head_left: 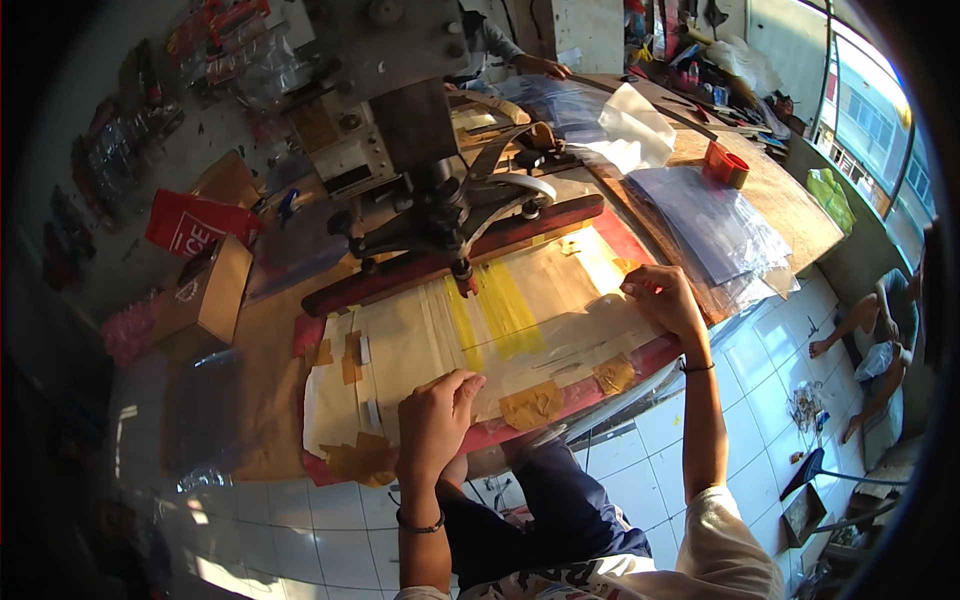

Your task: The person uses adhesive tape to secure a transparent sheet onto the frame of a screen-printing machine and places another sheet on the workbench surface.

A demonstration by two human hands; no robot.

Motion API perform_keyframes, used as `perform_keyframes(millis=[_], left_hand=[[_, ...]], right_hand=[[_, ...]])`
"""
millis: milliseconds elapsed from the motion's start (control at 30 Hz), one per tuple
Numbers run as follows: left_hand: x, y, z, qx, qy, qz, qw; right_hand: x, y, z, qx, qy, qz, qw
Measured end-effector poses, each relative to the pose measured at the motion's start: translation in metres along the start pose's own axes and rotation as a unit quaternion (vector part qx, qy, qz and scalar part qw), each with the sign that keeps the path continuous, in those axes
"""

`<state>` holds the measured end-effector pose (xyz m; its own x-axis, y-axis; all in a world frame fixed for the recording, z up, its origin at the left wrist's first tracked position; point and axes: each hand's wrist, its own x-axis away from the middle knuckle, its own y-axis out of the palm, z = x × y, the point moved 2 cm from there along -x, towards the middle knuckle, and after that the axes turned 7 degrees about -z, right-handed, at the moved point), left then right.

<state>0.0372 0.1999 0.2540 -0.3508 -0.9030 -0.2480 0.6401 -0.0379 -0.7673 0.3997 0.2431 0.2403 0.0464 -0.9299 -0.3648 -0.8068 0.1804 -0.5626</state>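
My left hand [437, 420] is above the near edge of a flat board, thumb and fingers pressed together. Over the board's right side, my right hand [665, 300] also has its fingers closed in a pinch. Whatever either hand grips is too thin or clear to make out. The red-edged board [480, 437] carries a pale surface with yellow strips [500, 310] across its middle and brown tape patches [532, 404] along its near edge. Over its far side hangs a machine head [440, 200] with a long dark red bar [500, 240].
Clear plastic sheets [700, 225] lie stacked at the right, beside a red tape roll [727, 165]. Left of the machine stands an open cardboard box [205, 295]. Another person's hand [543, 66] rests at the far table. Someone else sits on the tiled floor at right.
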Motion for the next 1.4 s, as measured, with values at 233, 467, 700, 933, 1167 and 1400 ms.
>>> perform_keyframes(millis=[233, 467, 700, 933, 1167, 1400], left_hand=[[0.010, 0.013, -0.024, 0.064, 0.041, 0.113, 0.991], [0.018, 0.006, -0.029, 0.139, 0.044, 0.114, 0.983], [0.023, 0.000, -0.034, 0.207, 0.039, 0.141, 0.967], [0.026, -0.005, -0.031, 0.251, 0.046, 0.060, 0.965], [0.022, 0.000, -0.035, 0.202, 0.028, 0.019, 0.979], [0.047, 0.004, -0.015, 0.010, 0.169, 0.247, 0.954]], right_hand=[[-0.003, 0.005, 0.011, 0.027, -0.029, 0.059, 0.997], [0.011, 0.002, 0.005, 0.063, 0.003, 0.140, 0.988], [0.000, 0.024, -0.005, 0.112, 0.063, -0.024, 0.991], [0.006, 0.020, -0.010, 0.074, 0.052, -0.023, 0.996], [-0.001, 0.018, 0.010, 0.039, -0.026, 0.070, 0.996], [0.064, 0.013, -0.030, -0.058, -0.017, 0.082, 0.995]])
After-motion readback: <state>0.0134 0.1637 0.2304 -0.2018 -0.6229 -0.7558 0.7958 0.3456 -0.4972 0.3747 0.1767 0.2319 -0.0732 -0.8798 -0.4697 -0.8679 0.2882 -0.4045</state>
